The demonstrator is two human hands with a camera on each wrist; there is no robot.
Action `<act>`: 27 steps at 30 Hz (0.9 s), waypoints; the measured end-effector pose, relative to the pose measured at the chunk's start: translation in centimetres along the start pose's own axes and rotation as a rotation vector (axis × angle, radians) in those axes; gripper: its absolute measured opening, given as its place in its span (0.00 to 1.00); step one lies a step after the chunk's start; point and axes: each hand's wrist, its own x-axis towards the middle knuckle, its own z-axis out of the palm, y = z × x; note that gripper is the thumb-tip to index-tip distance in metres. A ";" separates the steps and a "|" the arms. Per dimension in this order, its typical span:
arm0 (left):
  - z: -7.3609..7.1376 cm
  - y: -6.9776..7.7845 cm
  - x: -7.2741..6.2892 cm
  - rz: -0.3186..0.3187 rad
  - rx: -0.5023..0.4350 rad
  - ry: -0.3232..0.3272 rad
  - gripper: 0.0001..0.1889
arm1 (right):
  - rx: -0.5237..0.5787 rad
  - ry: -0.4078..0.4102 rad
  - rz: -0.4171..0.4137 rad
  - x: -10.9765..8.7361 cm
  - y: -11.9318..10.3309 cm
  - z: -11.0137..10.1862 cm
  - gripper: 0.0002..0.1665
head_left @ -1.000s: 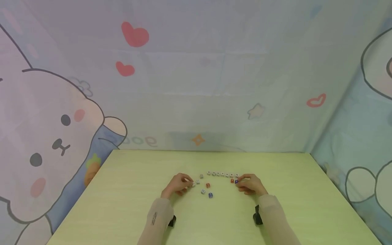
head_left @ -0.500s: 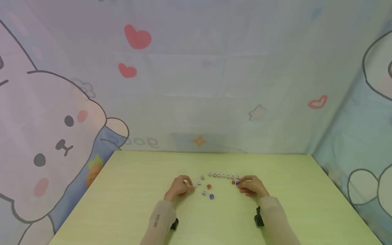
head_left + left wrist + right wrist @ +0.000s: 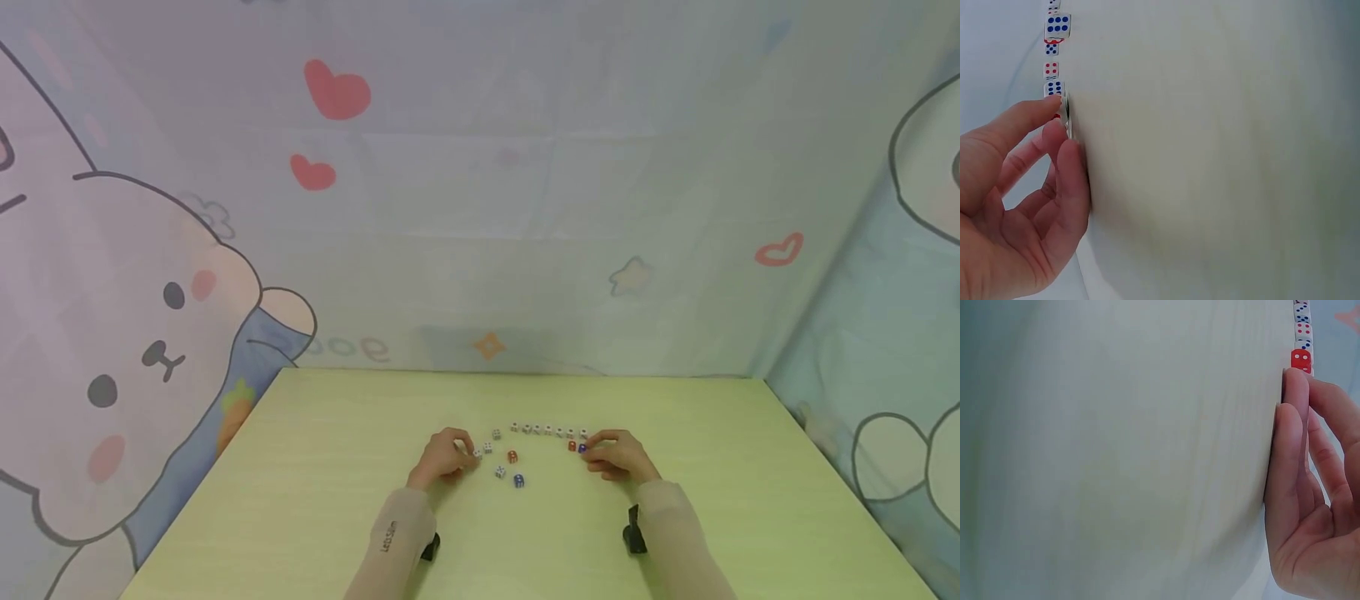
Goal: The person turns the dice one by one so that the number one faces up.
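Note:
My left hand [image 3: 444, 455] pinches a white die [image 3: 477, 453] at the left end of a loose group. From the left wrist view, this die [image 3: 1064, 110] shows partly between thumb and finger, close to a die with blue pips [image 3: 1054, 87]. Over on the right, my right hand [image 3: 619, 455] has its thumb and fingers around a small blue die [image 3: 582, 448]. A red die [image 3: 572, 446] sits just left of it. Fingers hide the blue die in the right wrist view, where the red die [image 3: 1301, 359] appears beyond the fingertips.
A row of several white dice [image 3: 548, 430] runs behind the right hand's dice. Between the hands lie another red die [image 3: 512, 457], a second blue die [image 3: 519, 481] and loose white dice [image 3: 500, 472]. The pale yellow-green table [image 3: 360, 417] ends at a printed cloth backdrop [image 3: 480, 275].
The left hand's fingers have closed in on the white die. The right hand stays at the blue die. The head view has shifted slightly; the dice keep their layout.

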 end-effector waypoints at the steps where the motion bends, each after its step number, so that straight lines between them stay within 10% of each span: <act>1: -0.1 0.1 0.0 -0.020 -0.012 -0.003 0.06 | -0.001 0.001 -0.003 0.1 0.1 0.0 0.18; 27: -0.2 0.9 -0.5 -0.010 -0.054 -0.008 0.08 | 0.051 0.012 0.003 -0.2 -0.1 0.1 0.17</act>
